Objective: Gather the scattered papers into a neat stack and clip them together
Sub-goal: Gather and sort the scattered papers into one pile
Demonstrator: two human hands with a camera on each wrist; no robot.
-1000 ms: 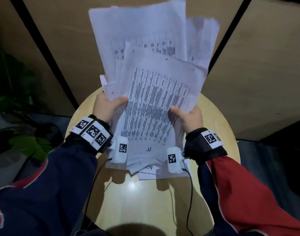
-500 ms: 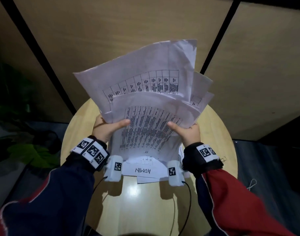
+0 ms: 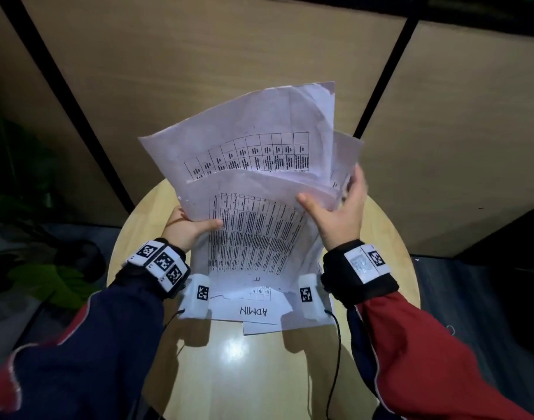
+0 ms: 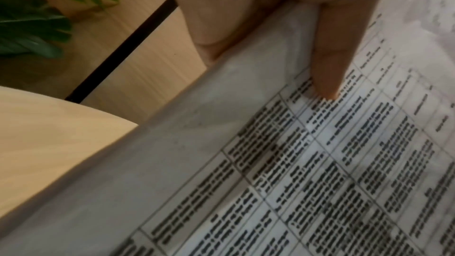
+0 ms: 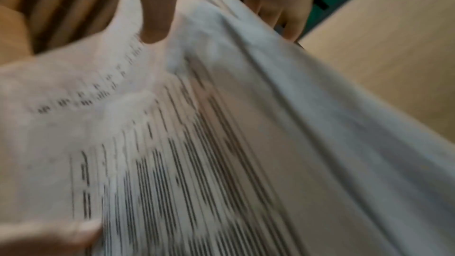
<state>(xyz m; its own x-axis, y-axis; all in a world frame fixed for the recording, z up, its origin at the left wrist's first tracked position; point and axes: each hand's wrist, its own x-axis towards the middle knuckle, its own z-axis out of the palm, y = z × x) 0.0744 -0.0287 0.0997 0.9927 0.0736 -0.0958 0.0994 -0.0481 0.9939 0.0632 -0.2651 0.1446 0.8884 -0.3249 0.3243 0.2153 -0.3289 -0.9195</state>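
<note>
White papers point(image 3: 253, 165) printed with black table grids, pale wood round table point(image 3: 253, 374), red-and-navy sleeves point(image 3: 435, 359)

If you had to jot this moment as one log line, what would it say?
step: squaring papers | left hand: grips left edge | right hand: fingers straight against right edge | stack: uneven, upright on round table | clip: none seen

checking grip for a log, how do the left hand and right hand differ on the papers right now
The left hand pinches the papers at their left edge, thumb curled over the front sheet; the right hand is spread, fingers straight against the right edge. The left sits lower than the right. Both touch the same uneven bundle.
</note>
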